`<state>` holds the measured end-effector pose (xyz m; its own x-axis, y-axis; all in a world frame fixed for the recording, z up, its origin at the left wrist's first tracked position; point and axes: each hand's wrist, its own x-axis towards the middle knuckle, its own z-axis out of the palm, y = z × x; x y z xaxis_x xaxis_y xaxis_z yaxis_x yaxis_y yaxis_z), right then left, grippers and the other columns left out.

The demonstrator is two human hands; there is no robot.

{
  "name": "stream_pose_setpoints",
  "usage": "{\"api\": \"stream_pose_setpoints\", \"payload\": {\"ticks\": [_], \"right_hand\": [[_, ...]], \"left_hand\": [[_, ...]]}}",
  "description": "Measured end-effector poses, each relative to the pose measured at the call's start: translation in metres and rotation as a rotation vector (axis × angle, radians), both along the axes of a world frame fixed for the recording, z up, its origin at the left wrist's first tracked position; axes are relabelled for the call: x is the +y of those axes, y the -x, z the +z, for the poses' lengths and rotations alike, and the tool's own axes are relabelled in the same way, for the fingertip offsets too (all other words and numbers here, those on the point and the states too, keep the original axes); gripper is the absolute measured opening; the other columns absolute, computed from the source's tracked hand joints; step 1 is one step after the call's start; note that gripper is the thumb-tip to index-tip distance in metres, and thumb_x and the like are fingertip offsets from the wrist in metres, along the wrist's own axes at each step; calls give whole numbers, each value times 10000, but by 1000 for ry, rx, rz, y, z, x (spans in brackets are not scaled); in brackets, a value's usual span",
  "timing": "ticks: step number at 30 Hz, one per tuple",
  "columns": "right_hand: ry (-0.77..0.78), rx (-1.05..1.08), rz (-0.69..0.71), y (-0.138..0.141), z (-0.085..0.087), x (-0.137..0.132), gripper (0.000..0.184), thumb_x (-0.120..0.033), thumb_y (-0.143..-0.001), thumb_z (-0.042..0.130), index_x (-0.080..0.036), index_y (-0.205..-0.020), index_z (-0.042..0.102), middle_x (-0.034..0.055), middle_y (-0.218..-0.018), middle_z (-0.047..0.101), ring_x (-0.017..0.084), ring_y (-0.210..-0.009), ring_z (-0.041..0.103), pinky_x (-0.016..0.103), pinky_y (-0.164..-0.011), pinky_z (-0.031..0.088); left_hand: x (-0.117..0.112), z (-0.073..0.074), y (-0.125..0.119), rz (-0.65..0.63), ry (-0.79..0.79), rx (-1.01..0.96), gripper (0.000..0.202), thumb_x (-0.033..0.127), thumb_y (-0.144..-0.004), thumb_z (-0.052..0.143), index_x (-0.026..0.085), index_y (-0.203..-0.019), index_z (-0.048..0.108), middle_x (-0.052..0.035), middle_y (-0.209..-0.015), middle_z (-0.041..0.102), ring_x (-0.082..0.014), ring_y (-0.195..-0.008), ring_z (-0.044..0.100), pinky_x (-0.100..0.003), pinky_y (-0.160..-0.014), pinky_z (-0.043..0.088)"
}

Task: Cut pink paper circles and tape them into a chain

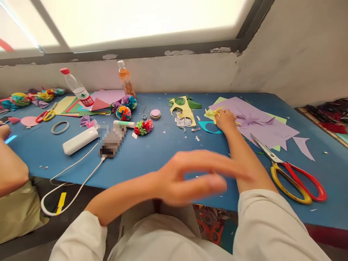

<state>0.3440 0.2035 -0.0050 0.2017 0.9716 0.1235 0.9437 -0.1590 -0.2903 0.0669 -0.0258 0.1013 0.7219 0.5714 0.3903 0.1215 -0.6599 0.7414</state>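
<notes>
My left hand (pixel 187 177) is over the near edge of the table, slightly blurred. Its thumb and fingers are stretched out and apart, with nothing between them. My right hand (pixel 226 120) reaches to the far right part of the table, its fingers closed on a crumpled piece of yellow paper (pixel 214 112); the fingertips are partly hidden. Beside it lie purple paper sheets (pixel 261 123) with torn edges and a blue paper scrap (pixel 208 127) with a round cut-out. Large scissors (pixel 282 163) with red and yellow handles rest near my right forearm.
Left of centre are pleated paper balls (pixel 124 112), a red-and-green ruffled flower (pixel 144 127), a phone (pixel 112 141) cabled to a white power bank (pixel 81 140), and two bottles (pixel 126 79). Cut yellow paper (pixel 182 108) lies mid-table. Another person's arm (pixel 12 166) is at the left.
</notes>
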Motion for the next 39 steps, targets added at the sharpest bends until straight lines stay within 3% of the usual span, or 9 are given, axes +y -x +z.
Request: {"api": "stream_pose_setpoints", "payload": {"ticks": [3, 5, 9, 12, 16, 22, 27, 33, 39], "right_hand": [[-61, 23, 36, 1, 1, -4, 351, -379, -930, 566, -167, -1209, 585, 92, -1265, 580, 232, -1134, 568, 487, -972, 462], [-121, 44, 49, 3, 8, -6, 337, -345, -937, 560, -157, -1216, 582, 101, -1236, 602, 233, -1101, 592, 471, -941, 488], [-248, 90, 24, -5, 32, -13, 307, -258, -982, 428, -152, -1223, 585, 143, -1120, 659, 272, -1089, 606, 419, -922, 479], [-275, 130, -86, -38, 49, -25, 301, -356, -986, 454, -168, -1165, 607, 89, -1056, 670, 213, -983, 635, 399, -875, 513], [-263, 157, -345, -108, 58, -44, 335, -387, -937, 560, -164, -1185, 596, 89, -1177, 623, 201, -1007, 623, 415, -854, 539], [-159, 81, -556, -176, 51, -51, 361, -367, -927, 581, -169, -1229, 577, 97, -1236, 596, 216, -1060, 608, 437, -888, 529], [-36, 57, -382, -175, 29, -39, 394, -374, -922, 585, -187, -1268, 559, 105, -1320, 550, 240, -1134, 573, 477, -940, 500], [-38, 154, -43, -155, 0, -31, 327, -359, -930, 576, -186, -1206, 595, 94, -1264, 588, 214, -1083, 596, 443, -917, 516], [-408, 333, -48, -135, 37, -41, 316, -368, -933, 570, -192, -1194, 597, 87, -1234, 598, 201, -1051, 605, 418, -891, 524]], "left_hand": [[104, -19, -23, 394, -40, 381, 550, 513, -988, 330, 182, -1408, 458, -76, -1506, 449, -217, -1413, 382, -330, -1155, 338], [174, -37, -37, 624, -13, 660, 721, 545, -903, 532, 175, -1489, 332, -127, -1609, 225, -318, -1502, 141, -466, -1206, 202], [272, -59, -52, 684, 39, 746, 989, 637, -780, 646, 147, -1527, 223, -229, -1612, 47, -473, -1477, 8, -714, -1112, 122], [304, -72, -59, 659, 15, 743, 854, 603, -769, 685, 214, -1459, 365, -196, -1587, 234, -440, -1460, 181, -693, -1104, 208], [322, -91, -67, 681, -55, 638, 430, 411, -916, 588, 170, -1270, 543, -124, -1317, 555, -262, -1165, 569, -495, -968, 497], [346, -101, -63, 682, 36, 461, 355, 364, -930, 575, 163, -1224, 566, -96, -1235, 590, -218, -1059, 611, -428, -894, 543], [354, -82, -55, 781, 37, 279, 313, 349, -943, 552, 140, -1174, 587, -93, -1163, 618, -213, -1019, 621, -412, -877, 539], [331, -52, -45, 811, -55, 111, 178, 171, -951, 427, 134, -928, 600, -63, -840, 636, -192, -808, 595, -306, -748, 458], [269, -28, -56, 668, -171, 85, 246, 157, -924, 407, 192, -1022, 630, -33, -743, 645, -174, -652, 571, -278, -604, 426]]}}
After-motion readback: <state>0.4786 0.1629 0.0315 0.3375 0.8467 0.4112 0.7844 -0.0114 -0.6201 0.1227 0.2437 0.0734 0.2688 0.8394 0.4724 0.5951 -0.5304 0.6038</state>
